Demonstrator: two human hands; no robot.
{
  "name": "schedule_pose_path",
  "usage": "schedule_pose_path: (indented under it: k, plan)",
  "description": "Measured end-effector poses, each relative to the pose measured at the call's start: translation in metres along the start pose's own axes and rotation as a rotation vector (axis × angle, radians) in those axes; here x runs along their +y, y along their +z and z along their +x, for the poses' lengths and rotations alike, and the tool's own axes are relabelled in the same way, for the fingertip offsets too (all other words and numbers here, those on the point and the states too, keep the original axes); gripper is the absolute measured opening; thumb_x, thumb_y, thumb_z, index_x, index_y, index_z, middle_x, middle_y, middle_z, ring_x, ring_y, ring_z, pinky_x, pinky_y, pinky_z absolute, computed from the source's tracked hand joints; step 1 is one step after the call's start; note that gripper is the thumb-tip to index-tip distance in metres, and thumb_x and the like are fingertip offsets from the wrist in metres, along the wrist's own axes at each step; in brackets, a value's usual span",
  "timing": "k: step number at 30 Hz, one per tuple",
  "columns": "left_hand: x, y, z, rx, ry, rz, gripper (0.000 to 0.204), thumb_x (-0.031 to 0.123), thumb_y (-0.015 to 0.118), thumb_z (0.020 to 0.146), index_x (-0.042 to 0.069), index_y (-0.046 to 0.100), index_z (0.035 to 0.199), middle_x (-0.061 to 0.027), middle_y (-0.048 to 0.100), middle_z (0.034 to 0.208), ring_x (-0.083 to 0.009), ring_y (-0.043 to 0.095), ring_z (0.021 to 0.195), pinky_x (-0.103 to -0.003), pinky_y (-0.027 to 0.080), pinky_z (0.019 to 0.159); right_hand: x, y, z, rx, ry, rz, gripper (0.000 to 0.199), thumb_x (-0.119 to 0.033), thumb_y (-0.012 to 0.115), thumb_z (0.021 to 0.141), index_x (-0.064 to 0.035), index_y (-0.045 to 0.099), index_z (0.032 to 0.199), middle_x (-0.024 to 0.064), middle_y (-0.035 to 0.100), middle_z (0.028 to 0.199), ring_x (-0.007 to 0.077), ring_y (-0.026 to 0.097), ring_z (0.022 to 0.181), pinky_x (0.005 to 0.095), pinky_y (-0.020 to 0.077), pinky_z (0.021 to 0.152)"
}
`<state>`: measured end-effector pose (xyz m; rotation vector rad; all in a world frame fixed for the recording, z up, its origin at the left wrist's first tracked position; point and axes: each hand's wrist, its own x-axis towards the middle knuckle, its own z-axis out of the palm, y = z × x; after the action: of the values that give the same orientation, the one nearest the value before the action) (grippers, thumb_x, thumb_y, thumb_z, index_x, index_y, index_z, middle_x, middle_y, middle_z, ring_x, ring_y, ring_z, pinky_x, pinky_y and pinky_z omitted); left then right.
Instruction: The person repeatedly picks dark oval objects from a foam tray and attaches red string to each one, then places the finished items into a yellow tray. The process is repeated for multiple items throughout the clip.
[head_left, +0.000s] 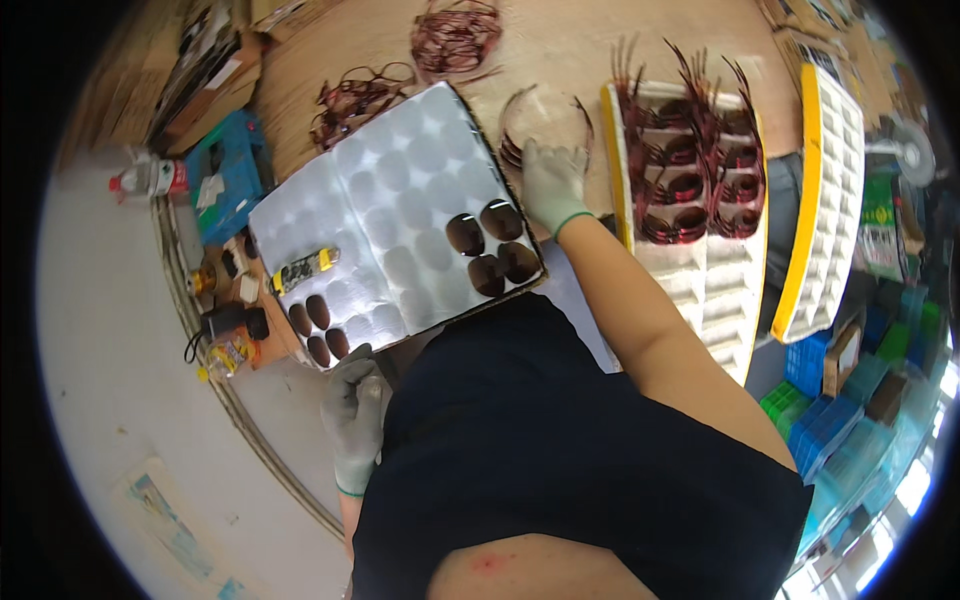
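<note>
From the head camera we see our right hand (552, 185), in a pale grey glove, reaching across the wooden table (560, 50), its fingers closed on a loop of reddish-brown copper wire (545, 110) just beyond the white moulded tray of round pockets (400, 180). Our gloved left hand (352, 415) hangs loosely open at that tray's near corner. Dark oval coils (490, 250) fill several pockets. A yellow-edged tray (615, 150) of wound coils stands just right.
</note>
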<state>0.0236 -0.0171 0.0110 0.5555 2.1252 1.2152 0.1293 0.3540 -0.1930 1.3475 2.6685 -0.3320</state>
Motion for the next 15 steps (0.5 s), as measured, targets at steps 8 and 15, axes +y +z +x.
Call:
schedule_pose_path:
  k: [8,15]
  plan:
    - [-0.004,-0.004,0.026,-0.220,0.100,0.132,0.021,-0.004,0.054,0.099,-0.002,0.066,0.116,-0.0176,0.068,0.135,-0.0254,0.061,0.128,-0.040,0.042,0.115,0.006,-0.028,-0.003,0.074,0.053,0.141,0.020,-0.017,0.066,0.083,-0.0162,0.077,0.100,0.0093,0.078,0.102,0.0306,0.069,0.111,0.0556,0.0319,0.118]
    - [0.012,0.011,0.048,-0.373,0.168,0.112,0.023,0.002,0.059,0.097,-0.004,0.068,0.118,-0.0204,0.067,0.136,-0.0270,0.063,0.126,-0.039,0.047,0.111,0.086,-0.042,-0.175,0.618,-0.244,0.328,0.032,-0.011,0.077,0.059,-0.0158,0.072,0.090,0.0006,0.068,0.083,0.0244,0.066,0.096,0.0519,0.0379,0.110]
